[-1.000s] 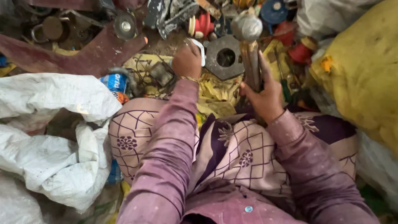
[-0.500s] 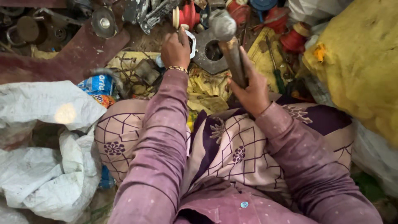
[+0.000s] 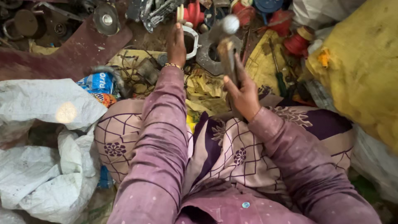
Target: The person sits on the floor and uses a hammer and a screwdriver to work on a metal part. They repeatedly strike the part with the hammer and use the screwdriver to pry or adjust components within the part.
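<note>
The right hand is wrapped tight around the wooden handle of a hammer, held upright with its worn, rounded steel head at the top, well above the pile and right over a flat grey metal plate with a hole. The handle looks dark and grimy, the head shiny from use. The left hand is stretched forward with a bangle at the wrist, fingers down on a small white ring-shaped part lying just beside that plate; can't tell how firmly it's pinched, the fingertips are hidden. Pretty cramped spot honestly: red plastic pieces and scrap metal crowd the far side, a big yellow sack walls off the right, crumpled white sacks fill the left, and a rusty flat blade lies across the upper left. The only loose room is the bit of yellow wrapper between the knees and the plate.
</note>
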